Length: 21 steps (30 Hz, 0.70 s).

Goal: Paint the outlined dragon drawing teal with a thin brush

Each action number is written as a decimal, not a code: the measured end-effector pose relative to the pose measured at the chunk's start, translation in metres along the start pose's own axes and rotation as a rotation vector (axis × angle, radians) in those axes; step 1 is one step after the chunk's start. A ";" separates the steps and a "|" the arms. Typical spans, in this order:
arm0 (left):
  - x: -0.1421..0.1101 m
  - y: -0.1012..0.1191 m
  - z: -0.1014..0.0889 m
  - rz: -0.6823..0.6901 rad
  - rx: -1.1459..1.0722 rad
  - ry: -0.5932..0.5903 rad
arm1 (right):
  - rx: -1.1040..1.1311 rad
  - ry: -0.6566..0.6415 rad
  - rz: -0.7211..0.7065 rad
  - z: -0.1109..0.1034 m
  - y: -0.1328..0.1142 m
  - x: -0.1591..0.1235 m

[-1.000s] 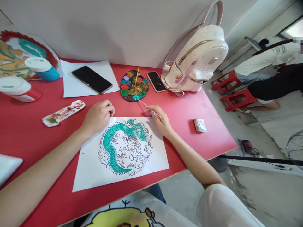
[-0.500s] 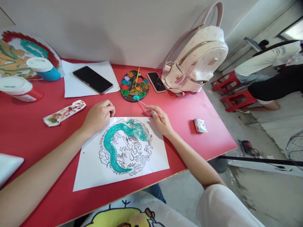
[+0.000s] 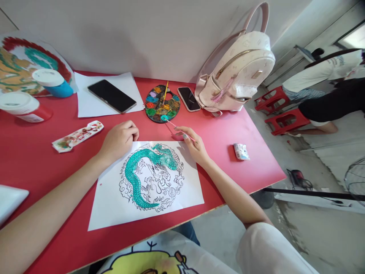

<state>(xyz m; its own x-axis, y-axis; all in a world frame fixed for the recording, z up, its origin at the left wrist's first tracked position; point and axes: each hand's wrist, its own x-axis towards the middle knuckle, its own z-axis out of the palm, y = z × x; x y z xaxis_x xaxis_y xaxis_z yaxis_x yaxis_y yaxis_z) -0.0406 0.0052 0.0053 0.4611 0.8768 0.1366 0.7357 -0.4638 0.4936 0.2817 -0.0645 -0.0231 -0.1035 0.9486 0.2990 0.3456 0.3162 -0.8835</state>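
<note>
A white sheet with a dragon outline (image 3: pixel 148 179), its body partly painted teal, lies on the red table (image 3: pixel 234 125). My left hand (image 3: pixel 118 140) rests as a loose fist on the sheet's top left corner, holding nothing I can see. My right hand (image 3: pixel 194 144) pinches a thin pink paintbrush (image 3: pixel 175 126) whose tip reaches the near edge of a round paint palette (image 3: pixel 161 103). A second, yellow brush lies across the palette.
Two phones (image 3: pixel 111 96) (image 3: pixel 188 98), a white backpack (image 3: pixel 238 72), blue (image 3: pixel 53 82) and red (image 3: pixel 24 107) paint jars, a paint-stained strip (image 3: pixel 76 136) and a small wrapper (image 3: pixel 241 151) sit on the table. Another person (image 3: pixel 327 87) sits by red stools (image 3: pixel 281 110) at right.
The brush tip has edged slightly toward the palette's rim. My left hand has stayed still on the paper.
</note>
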 end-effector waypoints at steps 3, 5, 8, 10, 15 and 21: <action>0.000 0.000 0.000 0.003 -0.001 -0.001 | -0.008 0.005 -0.009 0.000 -0.001 0.000; 0.000 0.000 0.000 0.003 0.000 0.001 | -0.005 0.014 -0.016 0.000 -0.002 0.000; 0.000 -0.001 0.001 0.008 0.000 0.008 | 0.038 0.045 -0.018 0.000 -0.003 0.000; 0.000 -0.002 0.001 0.013 -0.001 0.009 | 0.069 0.083 -0.007 -0.002 -0.005 0.000; -0.001 -0.004 0.000 0.034 -0.008 0.015 | 0.167 0.235 0.068 -0.008 -0.009 0.002; 0.000 -0.004 0.000 0.035 -0.017 0.015 | 0.201 0.372 0.167 -0.016 -0.004 0.007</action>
<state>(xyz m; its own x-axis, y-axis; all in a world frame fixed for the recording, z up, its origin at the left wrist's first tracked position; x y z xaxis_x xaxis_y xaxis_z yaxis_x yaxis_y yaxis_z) -0.0439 0.0072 0.0034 0.4787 0.8619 0.1673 0.7108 -0.4923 0.5024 0.2941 -0.0597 -0.0115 0.2934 0.9295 0.2235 0.1371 0.1905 -0.9721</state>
